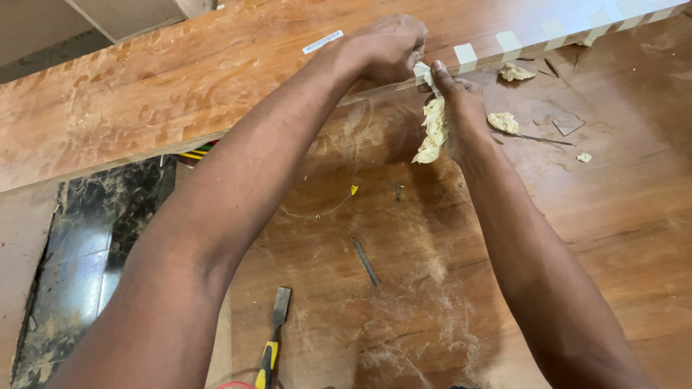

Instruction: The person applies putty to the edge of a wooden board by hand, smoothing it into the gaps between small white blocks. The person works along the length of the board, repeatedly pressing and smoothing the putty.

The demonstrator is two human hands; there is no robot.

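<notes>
The large reddish wooden board point(180, 79) runs from nine o'clock up to one o'clock, its near edge studded with pale tape tabs point(466, 54) at intervals. Below it lies a second wooden panel point(577, 238), dusty with sawdust, which serves as the work surface. At eight o'clock a dark glossy floor point(86, 252) shows through a gap.

The left hand point(389, 47) rests closed on top of the board at twelve o'clock, fingers curled over the edge and pinching a tape tab point(423, 70). The right hand point(461, 108), just below and touching the same spot, grips a lump of pale putty point(432, 130) in its palm, index finger pressing up against the board's edge.

Smaller things: a yellow-handled chisel point(274, 331) at six o'clock, a thin metal blade point(365, 261) near centre, two loose putty scraps point(502, 122) at two o'clock.

Risks, as I judge them: the putty lump looks crumbly and hangs low from the palm, so a piece could break off and drop onto the dusty panel, picking up grit. Pressure from both hands on one point of the edge could shift the board if it is not firmly supported. The chisel lies with its blade pointing up toward the forearms; a sweeping elbow could knock it toward the floor gap.
</notes>
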